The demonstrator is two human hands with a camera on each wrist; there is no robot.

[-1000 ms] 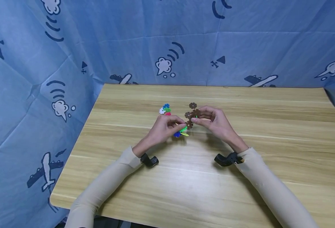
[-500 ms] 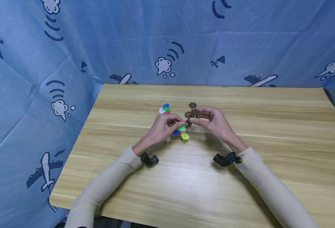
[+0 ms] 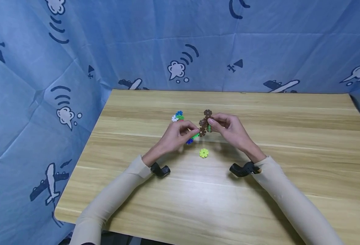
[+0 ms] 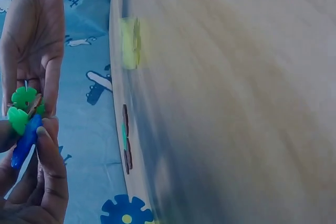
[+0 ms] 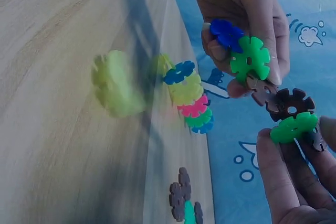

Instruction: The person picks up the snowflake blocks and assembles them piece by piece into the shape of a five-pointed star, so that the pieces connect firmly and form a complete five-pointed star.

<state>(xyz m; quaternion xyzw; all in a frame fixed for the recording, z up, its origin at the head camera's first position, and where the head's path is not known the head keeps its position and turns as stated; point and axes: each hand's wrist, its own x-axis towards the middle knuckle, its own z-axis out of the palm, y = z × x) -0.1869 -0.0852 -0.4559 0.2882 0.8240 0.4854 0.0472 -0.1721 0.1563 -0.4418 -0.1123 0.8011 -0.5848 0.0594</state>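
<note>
Wooden table (image 3: 290,153): both hands work above it. Left hand (image 3: 177,136): thumb and fingers clamped on a green disc (image 5: 250,59), blue disc (image 5: 226,33) adjoining. Right hand (image 3: 230,131): clamped on a second green disc (image 5: 295,127). Brown discs (image 5: 292,104): between the two grips; joint not verifiable. Yellow disc (image 3: 203,153): shifted away from the left hand toward the person, blurred in both wrist views; judged loose from the piece being worked
</note>
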